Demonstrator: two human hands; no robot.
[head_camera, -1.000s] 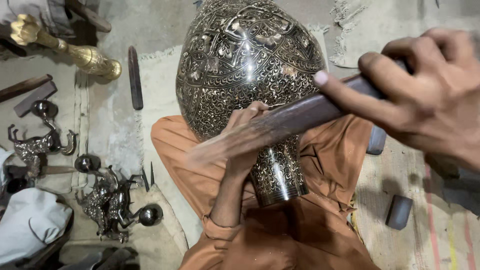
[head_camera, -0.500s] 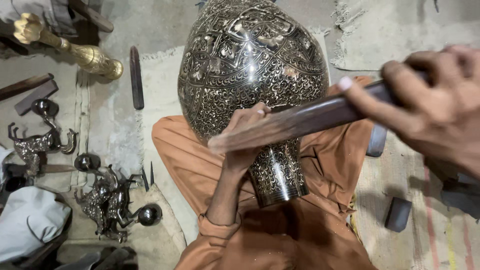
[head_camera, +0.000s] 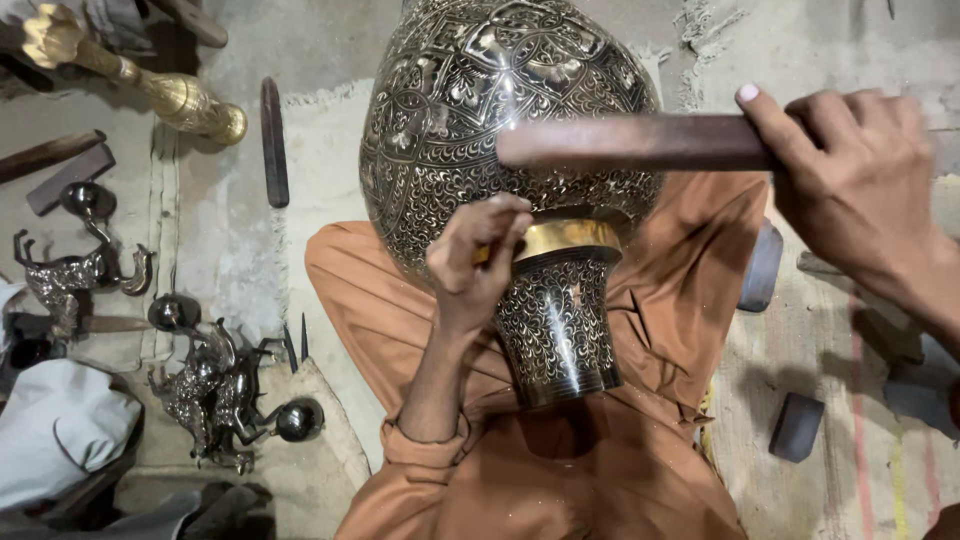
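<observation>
A large engraved metal vase (head_camera: 480, 110) lies across my lap on orange cloth (head_camera: 620, 470), its dark patterned foot (head_camera: 558, 320) toward me with a gold band at the neck. My left hand (head_camera: 475, 262) is pinched against the gold band, fingers closed on a small tool that is mostly hidden. My right hand (head_camera: 860, 190) grips a brown wooden stick (head_camera: 630, 142), held level above the vase's body.
On the floor to the left lie a brass stem piece (head_camera: 170, 95), a dark wooden bar (head_camera: 273, 140), metal animal figures (head_camera: 215, 385) and small pointed tools (head_camera: 295, 345). Dark blocks (head_camera: 797, 425) rest on the mat at right. White cloth (head_camera: 55, 425) is at lower left.
My right hand has lifted the wooden stick up off the left hand's tool to a level position. The vase's gold band, covered before, now shows.
</observation>
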